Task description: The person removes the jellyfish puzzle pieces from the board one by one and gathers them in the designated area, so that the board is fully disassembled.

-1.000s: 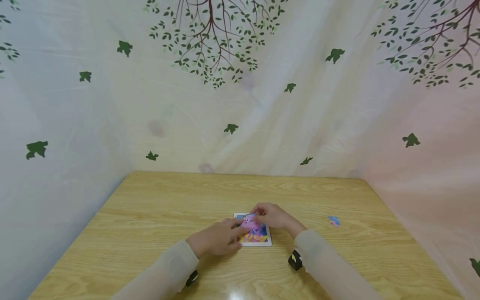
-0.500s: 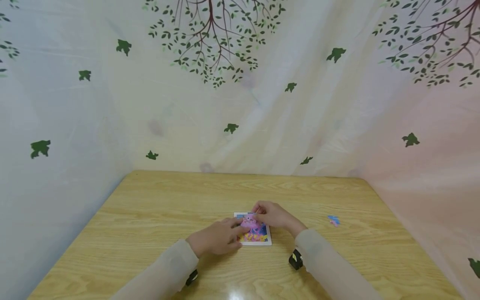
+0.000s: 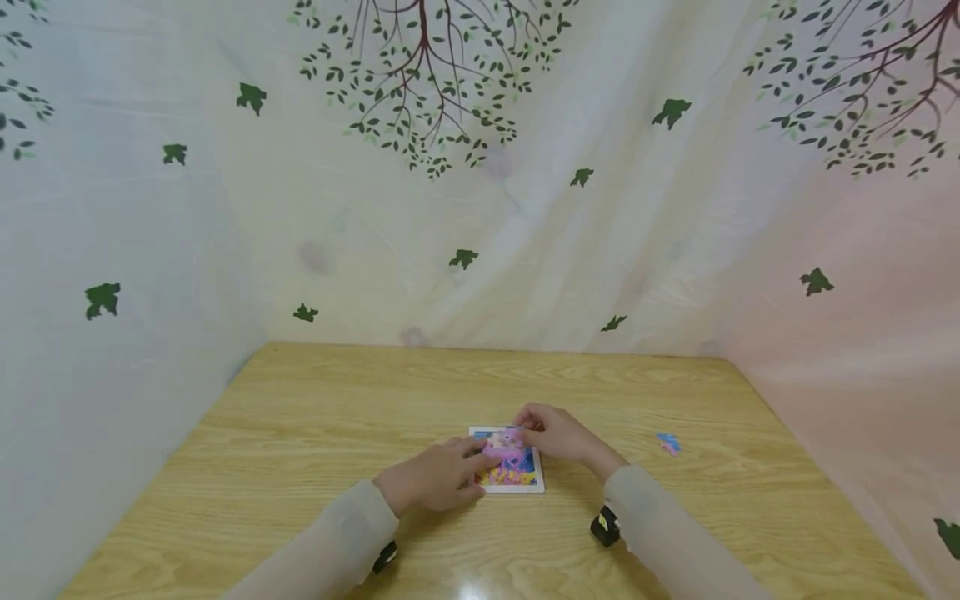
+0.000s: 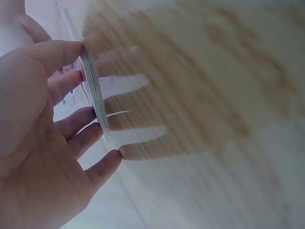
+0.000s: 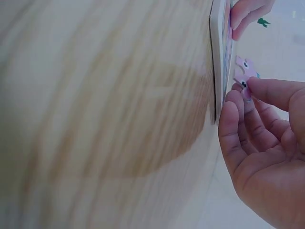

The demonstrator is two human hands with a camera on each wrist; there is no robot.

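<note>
A small jigsaw puzzle (image 3: 507,489) with a white border and a pink cartoon picture lies on the table in the head view. My left hand (image 3: 435,477) rests at its left side, fingers fairly straight, some over the picture and the thumb at the near edge. In the left wrist view the fingertips (image 4: 88,114) touch the puzzle's rim (image 4: 97,102). At the upper right corner, my right hand (image 3: 557,435) pinches a pink puzzle piece with printed eyes (image 5: 242,69) between thumb and fingers. The right wrist view shows that piece tilted up above the puzzle's surface.
A loose blue and pink puzzle piece (image 3: 668,443) lies on the wooden table (image 3: 337,392) to the right of the puzzle. A pale curtain (image 3: 375,250) printed with leaves and branches hangs around the table's back and sides.
My right hand has shifted slightly right, and the pink piece in its fingers has moved right along the puzzle's top. My left hand has stayed in place.
</note>
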